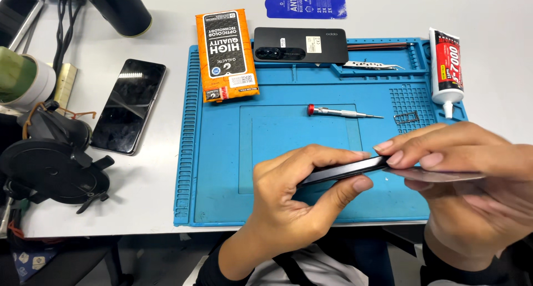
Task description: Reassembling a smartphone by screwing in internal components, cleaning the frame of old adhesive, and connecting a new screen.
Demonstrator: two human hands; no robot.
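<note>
My left hand [300, 189] grips a thin black phone body [344, 170] edge-on above the blue work mat [216, 169]. My right hand [466, 164] pinches the phone's right end and holds a thin flat grey sheet [444, 175] that sticks out under its fingers. A small screwdriver [341, 112] with a red cap lies on the mat just beyond the hands. A small metal card tray [407, 117] rests to its right.
At the mat's far edge lie an orange packet [226, 54], a black phone back cover [300, 44], tweezers [372, 65] and a glue tube [446, 69]. Another black phone [129, 105] lies on the white table at left, near a black stand [53, 164]. A blue card [305, 4] lies far back.
</note>
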